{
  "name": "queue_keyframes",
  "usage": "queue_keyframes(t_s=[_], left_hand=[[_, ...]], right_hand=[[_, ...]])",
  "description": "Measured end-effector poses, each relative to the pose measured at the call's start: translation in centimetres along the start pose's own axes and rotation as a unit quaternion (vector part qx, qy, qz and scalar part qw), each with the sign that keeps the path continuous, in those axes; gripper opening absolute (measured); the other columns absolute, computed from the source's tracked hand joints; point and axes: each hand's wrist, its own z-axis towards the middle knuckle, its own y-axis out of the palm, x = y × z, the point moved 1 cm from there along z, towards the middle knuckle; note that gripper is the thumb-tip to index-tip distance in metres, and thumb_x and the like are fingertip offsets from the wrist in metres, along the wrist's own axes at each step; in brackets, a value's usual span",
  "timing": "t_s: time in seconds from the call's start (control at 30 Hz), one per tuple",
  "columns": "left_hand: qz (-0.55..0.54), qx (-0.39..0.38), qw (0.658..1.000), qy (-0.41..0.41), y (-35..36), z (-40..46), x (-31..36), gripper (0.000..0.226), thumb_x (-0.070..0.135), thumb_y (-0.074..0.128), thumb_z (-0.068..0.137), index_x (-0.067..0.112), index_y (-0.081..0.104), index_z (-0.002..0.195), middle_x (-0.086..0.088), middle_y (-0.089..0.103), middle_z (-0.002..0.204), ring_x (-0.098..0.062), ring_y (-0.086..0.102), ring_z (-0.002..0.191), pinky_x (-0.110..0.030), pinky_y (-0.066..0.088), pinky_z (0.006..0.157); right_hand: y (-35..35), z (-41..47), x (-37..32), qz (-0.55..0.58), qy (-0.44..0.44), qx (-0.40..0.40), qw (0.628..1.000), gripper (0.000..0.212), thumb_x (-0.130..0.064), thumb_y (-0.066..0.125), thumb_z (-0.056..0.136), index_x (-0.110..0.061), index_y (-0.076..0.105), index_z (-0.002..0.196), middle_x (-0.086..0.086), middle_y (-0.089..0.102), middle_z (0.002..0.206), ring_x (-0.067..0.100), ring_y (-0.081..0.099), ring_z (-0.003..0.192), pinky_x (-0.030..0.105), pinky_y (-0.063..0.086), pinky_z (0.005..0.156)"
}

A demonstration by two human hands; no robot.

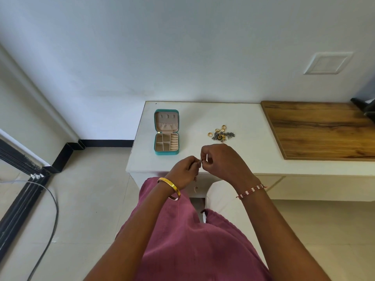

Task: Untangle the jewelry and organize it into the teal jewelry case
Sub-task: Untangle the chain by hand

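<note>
Both hands, left [183, 172] and right [220, 162], pinch a thin chain [196, 179]; the teal case [166, 132] lies open at 11 o'clock.

Left wrist: plain gold bangle [170, 188], smooth and glossy, pale pink on inner face.
Right wrist: thin red thread bracelet [251, 191] with short white bars, loose end sticking out toward 3 o'clock.
Arms: bare, no sleeves in view.
Garment: dusty pink-mauve cloth [188, 236], softly creased, over lap toward 6 o'clock.
</note>
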Motion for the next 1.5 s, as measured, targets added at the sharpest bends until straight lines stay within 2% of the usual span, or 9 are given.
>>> queue_keyframes(t_s=[0.2, 0.37, 0.57, 0.73, 0.9, 1.07, 1.23, 1.37, 1.5], left_hand=[[-0.122, 0.001, 0.991, -0.053, 0.2, 0.2, -0.3, 0.022, 0.013, 0.033, 0.097, 0.009, 0.050, 0.085, -0.003, 0.046, 0.065, -0.012, 0.043, 0.057, -0.020, 0.042, 0.058], [-0.280, -0.018, 0.954, -0.106, 0.2, 0.7, -1.2, 0.027, 0.012, 0.034, 0.097, 0.012, 0.055, 0.079, -0.005, 0.044, 0.063, -0.013, 0.041, 0.056, -0.018, 0.043, 0.050], [-0.210, 0.023, 0.974, -0.087, 0.3, 2.1, -2.3, 0.014, 0.015, 0.043, 0.095, 0.014, 0.056, 0.090, -0.002, 0.048, 0.068, -0.011, 0.043, 0.059, -0.016, 0.045, 0.055], [-0.132, 0.056, 0.989, -0.037, 0.3, 4.1, -3.4, 0.008, 0.016, 0.048, 0.093, 0.012, 0.055, 0.095, 0.001, 0.052, 0.069, -0.011, 0.045, 0.060, -0.019, 0.044, 0.060], [-0.083, 0.075, 0.993, -0.030, 0.4, 6.8, -4.5, 0.005, 0.013, 0.048, 0.092, 0.013, 0.053, 0.091, 0.006, 0.054, 0.071, -0.009, 0.049, 0.065, -0.019, 0.044, 0.066], [-0.056, 0.085, 0.993, -0.059, 1.1, 9.8, -5.9, 0.007, 0.011, 0.048, 0.092, 0.013, 0.054, 0.089, -0.005, 0.058, 0.082, -0.023, 0.055, 0.078, -0.032, 0.047, 0.076], [-0.023, 0.113, 0.990, -0.074, 2.3, 12.7, -8.1, 0.010, 0.007, 0.048, 0.091, 0.007, 0.057, 0.091, -0.006, 0.056, 0.086, -0.021, 0.053, 0.081, -0.031, 0.046, 0.079], [-0.038, 0.096, 0.991, -0.088, 3.1, 15.0, -9.4, 0.011, 0.007, 0.044, 0.093, 0.008, 0.055, 0.089, -0.004, 0.056, 0.081, -0.020, 0.054, 0.078, -0.030, 0.045, 0.077], [-0.185, 0.061, 0.967, -0.163, 3.3, 17.1, -10.1, 0.021, 0.007, 0.037, 0.094, 0.007, 0.053, 0.081, -0.002, 0.054, 0.064, -0.013, 0.054, 0.059, -0.031, 0.047, 0.066]], right_hand=[[0.6, 0.1, 0.4, 0.013, 0.004, 0.001, 1.000, 0.011, -0.016, 0.055, 0.086, -0.011, 0.063, 0.092, 0.007, 0.063, 0.083, 0.016, 0.045, 0.070, 0.015, 0.024, 0.052], [1.2, 0.6, 0.7, 0.044, 0.013, -0.009, 0.999, 0.008, -0.013, 0.056, 0.085, -0.012, 0.063, 0.089, -0.007, 0.044, 0.060, 0.013, 0.042, 0.060, 0.013, 0.022, 0.051], [2.0, 1.9, 1.6, 0.056, 0.006, -0.008, 0.998, 0.007, -0.013, 0.057, 0.085, -0.012, 0.063, 0.089, -0.015, 0.035, 0.054, 0.001, 0.035, 0.052, 0.013, 0.021, 0.050], [2.7, 3.8, 2.5, 0.039, 0.001, -0.010, 0.999, 0.009, -0.014, 0.055, 0.087, -0.011, 0.062, 0.093, -0.007, 0.043, 0.063, 0.015, 0.042, 0.062, 0.012, 0.019, 0.051], [3.8, 6.4, 3.9, 0.035, -0.001, -0.014, 0.999, 0.010, -0.015, 0.054, 0.087, -0.011, 0.061, 0.093, -0.003, 0.047, 0.070, 0.018, 0.042, 0.065, 0.013, 0.020, 0.051], [5.6, 8.9, 5.9, 0.047, 0.010, -0.024, 0.999, 0.011, -0.016, 0.052, 0.089, -0.011, 0.061, 0.094, 0.003, 0.059, 0.076, 0.016, 0.044, 0.065, 0.016, 0.025, 0.050], [8.0, 11.1, 8.2, 0.051, 0.033, -0.046, 0.997, 0.012, -0.015, 0.051, 0.090, -0.011, 0.061, 0.095, 0.008, 0.065, 0.086, 0.019, 0.048, 0.071, 0.023, 0.031, 0.064], [9.8, 12.9, 10.1, 0.055, 0.043, -0.047, 0.996, 0.012, -0.015, 0.052, 0.089, -0.010, 0.062, 0.094, 0.008, 0.065, 0.084, 0.021, 0.053, 0.072, 0.024, 0.032, 0.065], [12.0, 14.5, 11.4, 0.064, 0.037, -0.025, 0.997, 0.006, -0.011, 0.058, 0.085, -0.008, 0.062, 0.088, 0.008, 0.063, 0.076, 0.022, 0.055, 0.069, 0.026, 0.035, 0.061]])
